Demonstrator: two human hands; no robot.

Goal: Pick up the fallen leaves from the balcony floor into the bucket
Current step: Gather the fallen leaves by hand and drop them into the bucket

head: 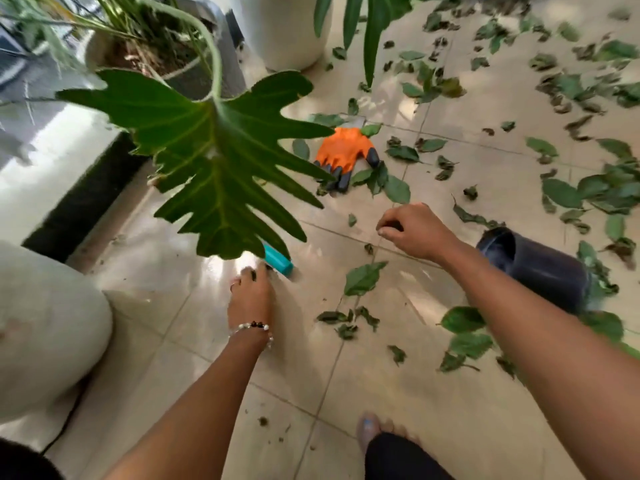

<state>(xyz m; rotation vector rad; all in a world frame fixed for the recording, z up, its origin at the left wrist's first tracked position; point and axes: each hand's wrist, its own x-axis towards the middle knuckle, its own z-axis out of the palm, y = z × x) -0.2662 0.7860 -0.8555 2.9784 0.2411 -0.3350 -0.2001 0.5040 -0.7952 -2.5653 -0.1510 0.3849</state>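
Early in job from what I see, tile floor littered with fallen leaves, thickest far right. Bucket tipped on side at right, mouth facing left, looks empty-ish. Left hand down on floor by teal thing, fingers blurred, can't tell whether it grasps anything. Right hand hovers with fingers curled, holds nothing I can see. Orange glove lies farther off. Next move, my guess: right hand drops to nearest leaf, pinches it, carries it right into bucket mouth.
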